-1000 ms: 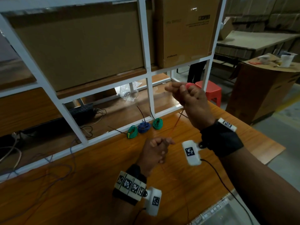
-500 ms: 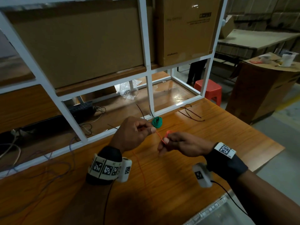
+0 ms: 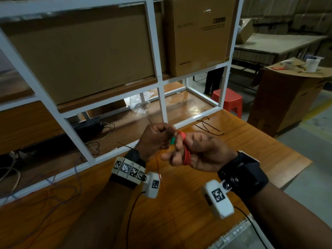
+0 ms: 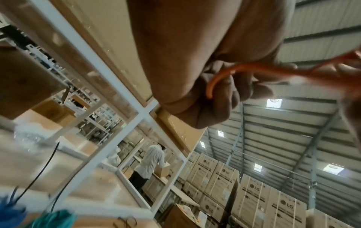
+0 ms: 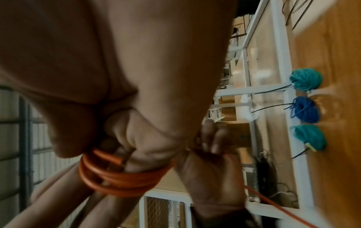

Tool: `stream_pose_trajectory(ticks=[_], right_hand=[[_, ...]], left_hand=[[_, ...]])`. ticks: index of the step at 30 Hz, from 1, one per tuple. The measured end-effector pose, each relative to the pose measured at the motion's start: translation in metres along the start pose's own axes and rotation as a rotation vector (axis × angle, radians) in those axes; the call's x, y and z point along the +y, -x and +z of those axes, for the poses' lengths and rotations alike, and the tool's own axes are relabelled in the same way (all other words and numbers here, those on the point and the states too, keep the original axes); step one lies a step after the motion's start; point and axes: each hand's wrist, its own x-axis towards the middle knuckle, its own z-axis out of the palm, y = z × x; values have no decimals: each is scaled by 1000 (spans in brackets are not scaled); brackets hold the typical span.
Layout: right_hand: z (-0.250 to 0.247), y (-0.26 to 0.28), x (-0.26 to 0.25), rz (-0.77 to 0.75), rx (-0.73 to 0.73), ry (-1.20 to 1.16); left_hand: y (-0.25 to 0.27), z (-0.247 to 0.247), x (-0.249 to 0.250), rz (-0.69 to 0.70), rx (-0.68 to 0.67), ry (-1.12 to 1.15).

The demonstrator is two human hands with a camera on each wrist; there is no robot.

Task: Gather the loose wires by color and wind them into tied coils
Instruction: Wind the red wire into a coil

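A red wire (image 3: 186, 157) is wound in several loops round the fingers of my right hand (image 3: 177, 150), which grips it palm up above the wooden table (image 3: 251, 141). The loops show close up in the right wrist view as the red wire (image 5: 121, 177). My left hand (image 3: 167, 133) sits just left of the right hand and pinches the wire's free length (image 4: 234, 69), and the tail hangs down to the table. Behind the hands lie two tied green coils (image 5: 305, 83) (image 5: 310, 137) with a blue coil (image 5: 306, 109) between them, mostly hidden in the head view.
A white metal rack (image 3: 161, 97) with cardboard boxes (image 3: 197, 36) stands just behind the hands. Black ties (image 3: 208, 125) lie at the back right. Thin loose wires (image 3: 53, 194) trail over the table's left side. A grey case (image 3: 237, 238) is at the near edge. The table ends at the right.
My right hand came down from its raised position to table height. My left hand rose and moved up against it, feeding the red wire onto the right fingers.
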Motion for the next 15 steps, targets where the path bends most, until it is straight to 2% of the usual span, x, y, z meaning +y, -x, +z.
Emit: stream_pose_trajectory(ticks=[3,5,6,9,12,15], right_hand=[[0,-8,-15,-151,62,-36],[-1,-11,-27,-284,206,12],[-3,-11,-33,-356,299,28],[-10,-9,-43,-513,626,136],[-27,-1,-43,-500,869,518],[-48,12,-41,-294,1096,1114]], left_hand=[[11,22,-16,-192,87,218],[22,29,-36,-189,50,425],[28,31,-45,-198,37,440],[50,35,-62,-290,13,168],[68,36,-69,-330,55,78],[80,25,-68,-355,163,141]])
